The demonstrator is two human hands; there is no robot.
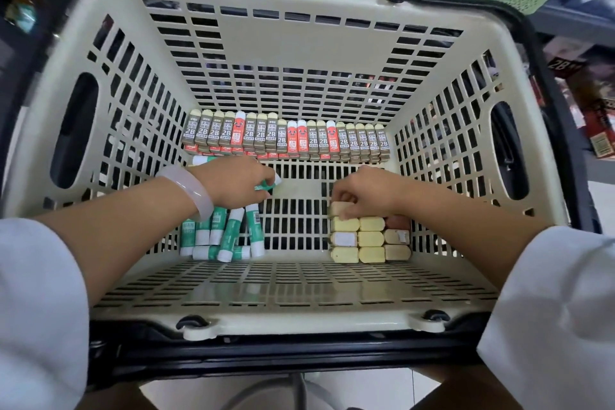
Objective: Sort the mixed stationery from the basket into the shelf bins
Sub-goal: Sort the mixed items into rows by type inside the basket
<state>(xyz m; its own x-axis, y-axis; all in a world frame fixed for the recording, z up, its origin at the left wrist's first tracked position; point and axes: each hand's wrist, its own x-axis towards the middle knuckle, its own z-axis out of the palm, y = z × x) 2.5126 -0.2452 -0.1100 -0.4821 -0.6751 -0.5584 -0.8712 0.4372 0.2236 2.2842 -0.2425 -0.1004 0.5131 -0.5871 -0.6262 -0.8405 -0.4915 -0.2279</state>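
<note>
Nearest, both white sleeves (545, 319) reach into the cream basket (299, 319); on its floor the right hand (369, 193) pinches the top yellow case (339, 210) of a block of cases (369, 240), fingers curled on it; the left hand (233, 181), with a pale bangle (196, 191), grips a green glue stick (266, 185) above the loose glue sticks (219, 236); farther, a row of 2B boxes (286, 138) leans on the back wall. I think the lift may topple the block, because the cases are only stacked.
</note>
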